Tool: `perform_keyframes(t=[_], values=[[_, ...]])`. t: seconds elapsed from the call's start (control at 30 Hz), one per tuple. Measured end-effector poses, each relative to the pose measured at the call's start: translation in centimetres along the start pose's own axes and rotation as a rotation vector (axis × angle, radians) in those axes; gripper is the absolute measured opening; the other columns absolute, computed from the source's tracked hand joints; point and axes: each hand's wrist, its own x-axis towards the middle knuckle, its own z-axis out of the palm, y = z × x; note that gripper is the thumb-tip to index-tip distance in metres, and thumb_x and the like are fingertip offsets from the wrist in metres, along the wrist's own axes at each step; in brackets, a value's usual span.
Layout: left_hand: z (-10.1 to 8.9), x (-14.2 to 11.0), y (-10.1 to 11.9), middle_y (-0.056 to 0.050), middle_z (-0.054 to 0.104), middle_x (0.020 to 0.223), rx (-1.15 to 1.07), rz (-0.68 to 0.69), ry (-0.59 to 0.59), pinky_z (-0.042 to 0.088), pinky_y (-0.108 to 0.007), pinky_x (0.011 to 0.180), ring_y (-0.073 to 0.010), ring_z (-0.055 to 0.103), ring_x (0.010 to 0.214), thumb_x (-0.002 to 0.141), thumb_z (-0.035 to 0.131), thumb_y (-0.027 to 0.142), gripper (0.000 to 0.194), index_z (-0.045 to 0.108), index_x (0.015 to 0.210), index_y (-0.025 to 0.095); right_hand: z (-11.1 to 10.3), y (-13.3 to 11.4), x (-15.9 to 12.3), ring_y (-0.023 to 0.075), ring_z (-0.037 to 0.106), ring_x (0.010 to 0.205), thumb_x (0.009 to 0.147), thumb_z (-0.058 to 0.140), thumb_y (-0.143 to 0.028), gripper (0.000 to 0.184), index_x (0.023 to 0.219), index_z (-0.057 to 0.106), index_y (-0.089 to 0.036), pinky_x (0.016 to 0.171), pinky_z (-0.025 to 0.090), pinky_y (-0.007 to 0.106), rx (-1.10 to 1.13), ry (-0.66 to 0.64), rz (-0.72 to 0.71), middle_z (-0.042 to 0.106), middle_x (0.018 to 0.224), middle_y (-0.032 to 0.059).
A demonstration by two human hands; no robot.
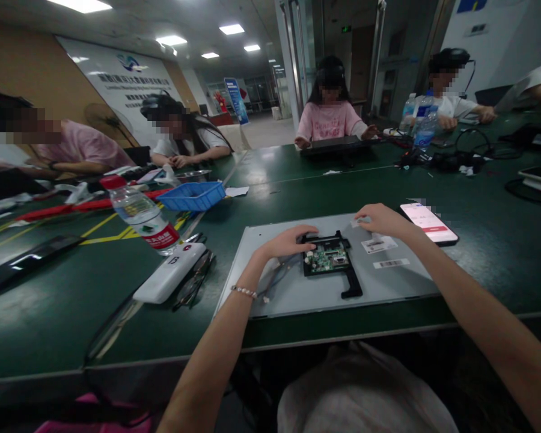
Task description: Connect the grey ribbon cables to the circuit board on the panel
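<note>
A grey metal panel (315,294) lies flat on the green table in front of me. A green circuit board (328,257) in a black frame sits on it, with thin wires trailing to its left. My left hand (288,240) rests on the panel with its fingers curled over the frame's upper left corner. My right hand (381,219) is at the panel's far edge, fingers bent down onto a small white label. Two more white labels (383,252) lie right of the board.
A phone (428,224) with a lit screen lies right of the panel. To the left are a white power bank (170,273), glasses, a water bottle (142,216) and a blue tray (193,195). Several people sit at work around the table.
</note>
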Motion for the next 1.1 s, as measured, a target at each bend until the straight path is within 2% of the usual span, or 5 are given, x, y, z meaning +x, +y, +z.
perform_keyframes(t=[0.1,0.23,0.37,0.83,1.1], values=[[-0.8,-0.7,0.0,-0.008,0.036,0.148,-0.070,-0.063,-0.107,0.025,-0.036,0.113,-0.0238,0.035,0.135,0.082,0.057,0.052,0.072,0.033,0.142,0.021,-0.1,0.2,-0.1,0.0223,0.063,0.097,0.081,0.060,-0.031,0.029,0.105,0.070,-0.018,0.087,0.047,0.032,0.035,-0.013,-0.047,0.068,0.108,0.0081],[-1.8,-1.6,-0.4,-0.009,0.024,0.154,-0.127,-0.037,-0.232,0.019,-0.038,0.116,-0.0258,0.024,0.140,0.073,0.067,0.054,0.097,0.015,0.148,0.021,0.7,-0.2,0.2,0.0221,0.063,0.095,0.082,0.059,-0.031,0.025,0.101,0.070,-0.019,0.084,0.047,0.032,-0.015,0.007,-0.098,0.068,0.104,0.0082],[-1.9,-1.9,-0.7,-0.010,0.012,0.157,-0.096,-0.041,-0.308,0.014,-0.042,0.117,-0.0291,0.016,0.142,0.065,0.073,0.057,0.113,0.008,0.149,0.021,1.4,-0.6,0.5,0.0216,0.063,0.092,0.087,0.053,-0.028,0.023,0.097,0.071,-0.019,0.080,0.047,0.031,-0.115,0.043,-0.048,0.069,0.101,0.0082],[-1.0,-1.5,-0.8,-0.013,0.007,0.157,0.036,-0.068,-0.327,0.009,-0.045,0.117,-0.0320,0.010,0.143,0.058,0.074,0.063,0.123,0.005,0.149,0.019,1.1,-2.6,0.2,0.0223,0.063,0.082,0.091,0.045,-0.027,0.028,0.088,0.072,-0.018,0.064,0.043,0.029,-0.338,0.045,0.086,0.069,0.092,0.0101],[-1.0,-1.4,-0.7,-0.013,0.005,0.157,0.065,-0.063,-0.349,0.009,-0.045,0.117,-0.0316,0.007,0.143,0.059,0.072,0.066,0.121,0.005,0.149,0.021,1.1,-5.2,0.0,0.0204,0.062,0.092,0.094,0.045,-0.025,0.025,0.100,0.068,-0.017,0.078,0.044,0.029,-0.162,0.146,-0.092,0.068,0.100,0.0090]])
